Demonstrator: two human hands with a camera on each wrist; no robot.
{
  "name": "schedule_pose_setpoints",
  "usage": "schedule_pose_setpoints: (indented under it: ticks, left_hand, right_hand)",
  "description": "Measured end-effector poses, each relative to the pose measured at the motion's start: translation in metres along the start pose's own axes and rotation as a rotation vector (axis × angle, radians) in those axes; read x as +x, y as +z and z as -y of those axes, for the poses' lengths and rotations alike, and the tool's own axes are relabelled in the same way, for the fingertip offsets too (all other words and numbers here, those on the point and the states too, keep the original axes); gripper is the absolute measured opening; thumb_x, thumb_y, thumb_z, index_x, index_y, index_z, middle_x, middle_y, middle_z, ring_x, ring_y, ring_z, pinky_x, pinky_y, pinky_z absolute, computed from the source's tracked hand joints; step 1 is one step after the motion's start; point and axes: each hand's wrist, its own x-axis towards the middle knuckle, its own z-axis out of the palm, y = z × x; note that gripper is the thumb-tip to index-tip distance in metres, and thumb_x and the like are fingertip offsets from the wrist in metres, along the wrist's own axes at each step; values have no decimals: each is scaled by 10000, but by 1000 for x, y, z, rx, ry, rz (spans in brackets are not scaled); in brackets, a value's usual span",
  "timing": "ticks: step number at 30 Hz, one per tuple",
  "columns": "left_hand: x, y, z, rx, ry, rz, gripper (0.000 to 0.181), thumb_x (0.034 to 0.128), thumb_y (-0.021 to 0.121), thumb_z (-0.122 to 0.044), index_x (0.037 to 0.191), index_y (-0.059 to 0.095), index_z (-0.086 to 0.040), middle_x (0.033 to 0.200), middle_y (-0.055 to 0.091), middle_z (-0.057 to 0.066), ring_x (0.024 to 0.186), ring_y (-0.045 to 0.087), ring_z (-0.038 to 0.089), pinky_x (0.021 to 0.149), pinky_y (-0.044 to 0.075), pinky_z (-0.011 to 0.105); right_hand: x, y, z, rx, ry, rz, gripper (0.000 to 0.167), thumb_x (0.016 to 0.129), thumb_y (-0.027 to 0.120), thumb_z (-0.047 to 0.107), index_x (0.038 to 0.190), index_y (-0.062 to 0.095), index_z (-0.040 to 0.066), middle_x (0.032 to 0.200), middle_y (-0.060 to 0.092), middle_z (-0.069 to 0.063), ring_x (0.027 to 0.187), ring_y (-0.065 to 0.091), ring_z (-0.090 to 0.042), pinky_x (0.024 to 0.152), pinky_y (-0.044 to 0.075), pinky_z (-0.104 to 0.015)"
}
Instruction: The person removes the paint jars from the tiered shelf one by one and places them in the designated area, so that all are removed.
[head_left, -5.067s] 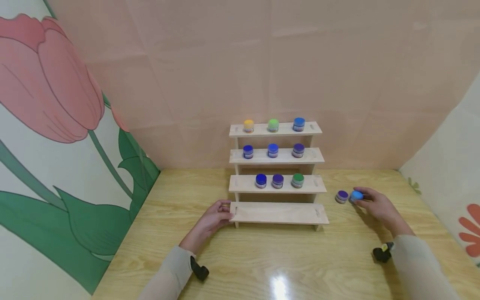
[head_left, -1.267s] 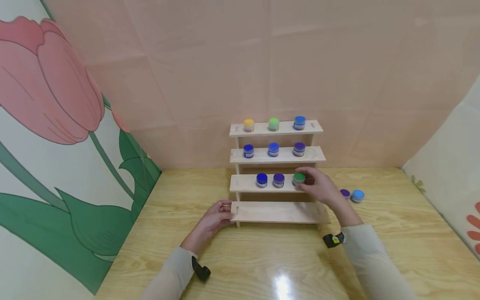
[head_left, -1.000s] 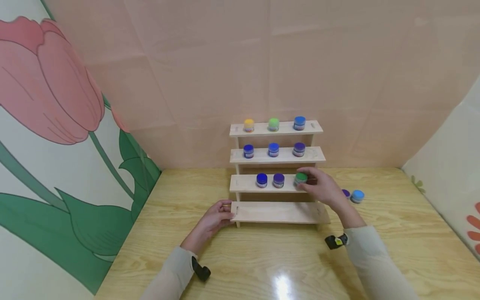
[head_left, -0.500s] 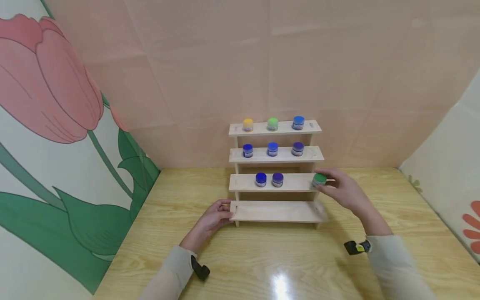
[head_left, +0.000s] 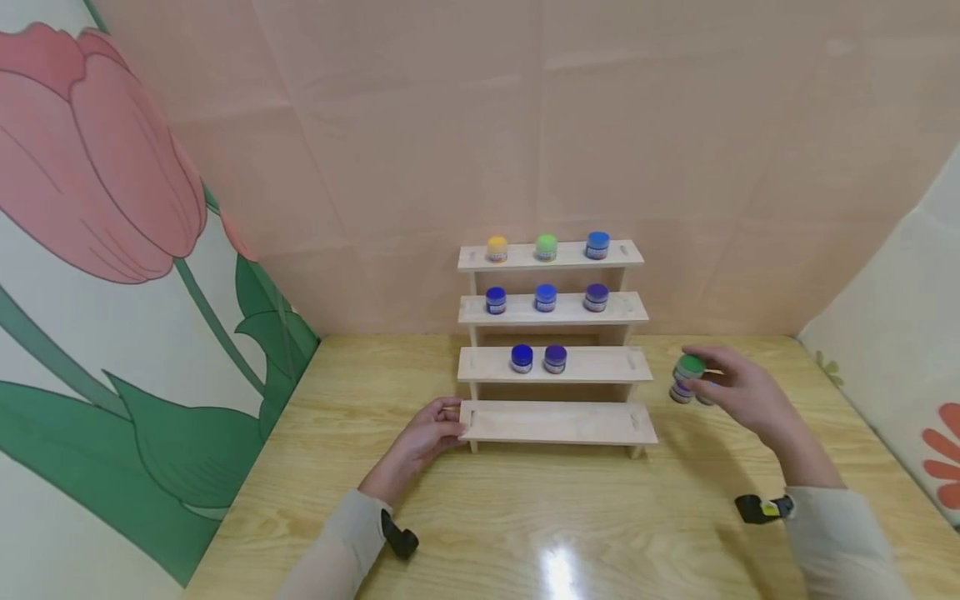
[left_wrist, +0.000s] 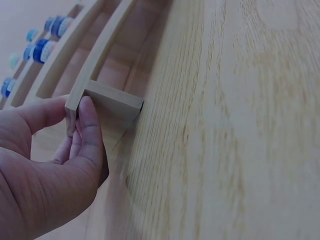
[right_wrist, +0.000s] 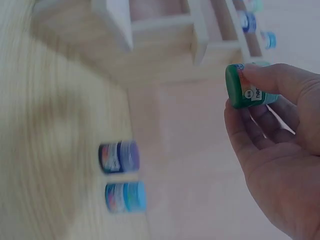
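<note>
A four-tier wooden stand (head_left: pixel 558 422) rises at the middle of the table. At its lowest board's left end, my left hand (head_left: pixel 420 435) pinches the wood between thumb and fingers, as the left wrist view also shows. To the right of the stand, my right hand (head_left: pixel 750 400) holds a small green-lidded jar (head_left: pixel 691 365) up off the table. In the right wrist view this labelled jar (right_wrist: pixel 245 89) sits between thumb and fingers. On the table below stand a purple-lidded jar (right_wrist: pixel 119 156) and a light-blue-lidded jar (right_wrist: pixel 126 196), both partly covered in the head view.
The top tier bears yellow (head_left: pixel 497 249), light-green (head_left: pixel 546 247) and blue (head_left: pixel 597 245) jars. Three blue and purple jars, one of them (head_left: pixel 545 297) in the middle, stand below. The third tier has a dark-blue jar (head_left: pixel 522 358) and a purple jar (head_left: pixel 555 359).
My right hand let go of the light-blue-lidded jar on the table, then took the green-lidded jar off the third tier and carried it right. My left hand kept its place.
</note>
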Motion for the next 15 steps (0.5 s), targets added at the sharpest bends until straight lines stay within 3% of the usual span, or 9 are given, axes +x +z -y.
schedule_pose_setpoints:
  ticks: [3, 6, 12, 15]
  left_hand:
    - [0, -1, 0, -3, -4, 2, 527, 932, 600, 96, 1424, 416, 53, 1077, 571, 105, 897, 626, 184, 801, 574, 309]
    - [-1, -1, 0, -6, -3, 4, 529, 925, 606, 99, 1419, 422, 52, 1076, 574, 106, 897, 628, 192, 802, 576, 315]
    - [-1, 0, 0, -9, -2, -4, 529, 918, 611, 100, 1414, 435, 44, 1068, 574, 103, 898, 628, 198, 801, 579, 318]
    - [-1, 0, 0, -11, -6, -7, 528, 921, 607, 99, 1418, 437, 40, 1061, 573, 96, 894, 627, 194, 798, 578, 315]
  right_hand:
    - [-4, -5, -11, -29, 13, -6, 558, 1011, 644, 242, 1495, 460, 34, 1395, 497, -206, 1115, 601, -87, 771, 527, -131]
    - [-7, -9, -21, -54, 37, -10, 576, 1013, 640, 263, 1505, 446, 35, 1416, 498, -219, 1193, 588, -314, 776, 485, -73]
    - [-10, -15, -36, -88, 42, -24, 571, 1006, 653, 259, 1488, 465, 18, 1369, 532, -230, 1148, 598, -185, 779, 474, -50]
    - [-11, -17, -44, -105, 56, -20, 566, 1009, 647, 268, 1482, 470, 14, 1380, 520, -234, 1161, 593, -279, 760, 473, -53]
